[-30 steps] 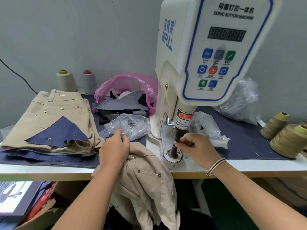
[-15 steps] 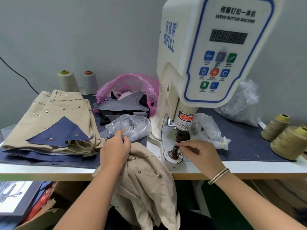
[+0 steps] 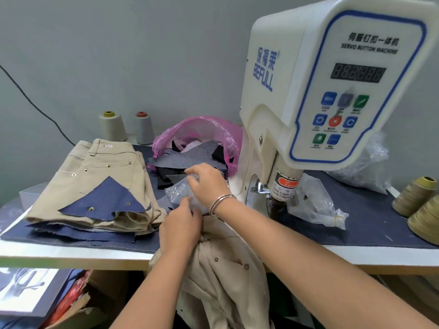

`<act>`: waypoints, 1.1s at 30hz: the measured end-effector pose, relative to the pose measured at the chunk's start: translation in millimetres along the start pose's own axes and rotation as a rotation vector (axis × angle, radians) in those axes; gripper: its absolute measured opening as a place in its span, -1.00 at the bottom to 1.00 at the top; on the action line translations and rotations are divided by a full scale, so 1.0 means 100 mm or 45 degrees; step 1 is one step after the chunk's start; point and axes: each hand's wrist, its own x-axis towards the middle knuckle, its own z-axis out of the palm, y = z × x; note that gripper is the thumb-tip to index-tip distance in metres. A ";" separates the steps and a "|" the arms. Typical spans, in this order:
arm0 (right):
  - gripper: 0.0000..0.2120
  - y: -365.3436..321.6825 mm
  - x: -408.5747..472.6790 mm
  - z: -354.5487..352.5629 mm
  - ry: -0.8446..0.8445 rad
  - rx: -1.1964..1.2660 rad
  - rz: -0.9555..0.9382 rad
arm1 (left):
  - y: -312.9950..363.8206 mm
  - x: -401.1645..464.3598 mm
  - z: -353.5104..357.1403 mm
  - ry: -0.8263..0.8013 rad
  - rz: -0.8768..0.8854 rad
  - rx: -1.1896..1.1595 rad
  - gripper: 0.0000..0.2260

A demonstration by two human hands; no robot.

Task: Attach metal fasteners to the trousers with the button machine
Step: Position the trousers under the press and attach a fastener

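The beige trousers (image 3: 225,281) hang over the table's front edge below the white button machine (image 3: 308,91). My left hand (image 3: 180,226) grips their bunched top at the edge, thumb pointing toward a clear bag of metal fasteners (image 3: 175,193). My right hand (image 3: 206,181) reaches across to that bag, left of the machine, and its curled fingertips pinch the plastic at the bag's upper edge. The machine's press head (image 3: 282,186) stands free, with no hand under it. My right forearm hides the lower die.
A folded stack of beige trousers (image 3: 95,172) with a blue denim scrap (image 3: 107,200) lies at the left. A pink bag of fabric scraps (image 3: 197,131) sits behind the hands. Clear bags (image 3: 316,205) and thread cones (image 3: 413,195) are at the right; two cones (image 3: 111,125) stand by the wall.
My right hand has left the die under the press head and moved left to the clear fastener bag. My left hand stays on the trousers.
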 end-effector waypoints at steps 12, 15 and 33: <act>-0.74 0.34 1.01 0.34 -0.164 -0.777 0.157 | -0.03 0.04 0.08 0.064 0.017 0.032 -0.67; -0.80 0.35 1.02 0.35 -0.083 -0.818 0.139 | -0.02 0.04 0.07 0.068 0.023 0.038 -0.67; -0.81 -0.23 -0.59 -0.28 0.234 1.368 0.322 | 0.06 -0.10 -0.44 -0.040 0.315 -0.906 -0.70</act>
